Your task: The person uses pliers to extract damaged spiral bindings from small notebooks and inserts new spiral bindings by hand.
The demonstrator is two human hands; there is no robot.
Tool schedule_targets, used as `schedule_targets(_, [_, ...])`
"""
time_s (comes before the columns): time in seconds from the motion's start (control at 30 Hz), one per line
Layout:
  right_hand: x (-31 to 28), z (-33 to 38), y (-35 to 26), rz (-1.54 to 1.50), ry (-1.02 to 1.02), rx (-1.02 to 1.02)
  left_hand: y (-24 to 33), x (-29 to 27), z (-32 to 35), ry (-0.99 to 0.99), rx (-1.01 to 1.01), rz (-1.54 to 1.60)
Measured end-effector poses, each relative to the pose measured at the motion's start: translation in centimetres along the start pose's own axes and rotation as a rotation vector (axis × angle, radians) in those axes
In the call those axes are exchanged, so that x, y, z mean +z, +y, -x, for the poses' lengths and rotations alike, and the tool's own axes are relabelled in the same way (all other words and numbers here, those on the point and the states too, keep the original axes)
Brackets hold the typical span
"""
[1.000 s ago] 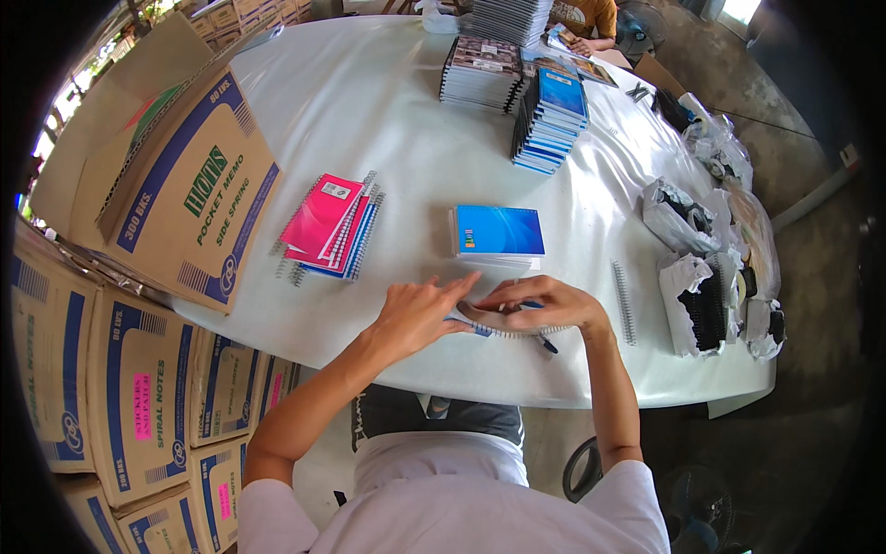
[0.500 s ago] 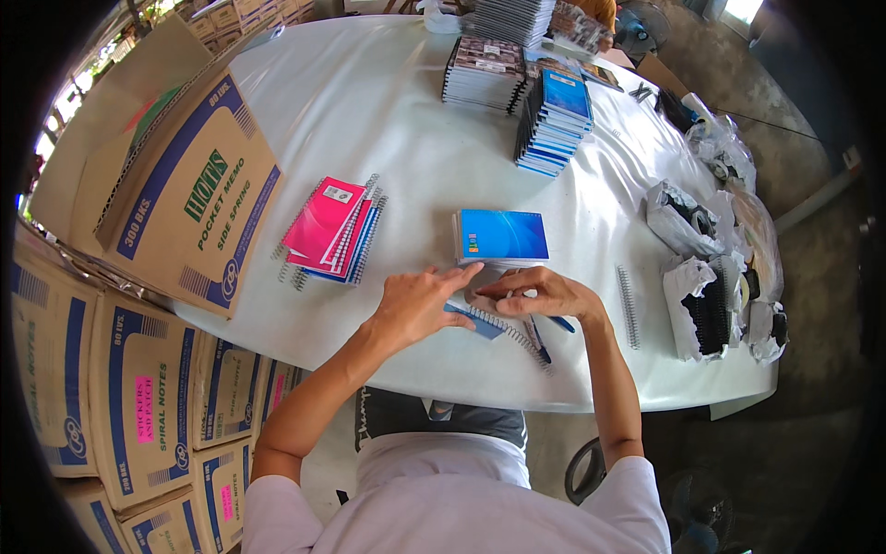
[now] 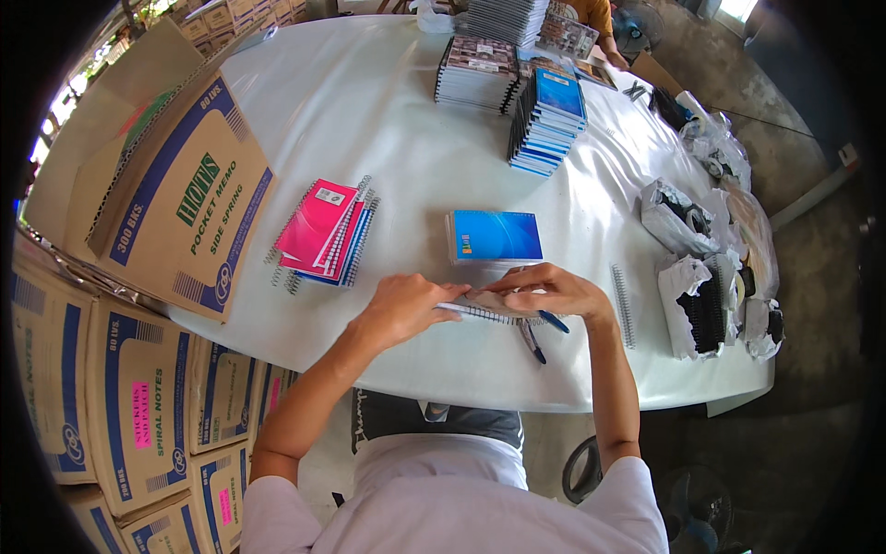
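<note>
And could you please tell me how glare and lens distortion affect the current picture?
Head view: glare streaks the table right of the blue stack; cartons at left appear bent near the black rim; the bright patch at top right looks washed out; pens by the right hand show fairly clear outlines.

Both elbows were bent out wide; left forearm (image 3: 314,397) slanted forward and inward, right forearm (image 3: 617,388) ran nearly straight ahead. Left hand (image 3: 406,303) was back-up, fingers pointing right, thumb nearer me. Right hand (image 3: 558,291) bent left at the wrist, fingers curled, near the left fingertips.
</note>
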State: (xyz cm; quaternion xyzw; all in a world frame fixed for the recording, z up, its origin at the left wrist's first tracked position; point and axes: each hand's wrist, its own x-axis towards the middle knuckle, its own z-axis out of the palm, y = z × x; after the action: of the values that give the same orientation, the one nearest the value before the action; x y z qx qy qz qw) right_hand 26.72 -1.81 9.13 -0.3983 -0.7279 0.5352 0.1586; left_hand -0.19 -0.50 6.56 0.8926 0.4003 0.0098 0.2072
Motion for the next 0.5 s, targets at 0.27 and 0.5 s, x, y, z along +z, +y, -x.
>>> schedule_targets(0.27, [1.5, 0.2, 0.6, 0.043, -0.080, -0.024, -0.3, 0.7, 1.7, 0.044, 0.176, -0.050])
schedule_targets(0.5, [1.3, 0.9, 1.1, -0.070, -0.058, -0.112, -0.1, 1.4, 3.0, 0.098, 0.149, 0.000])
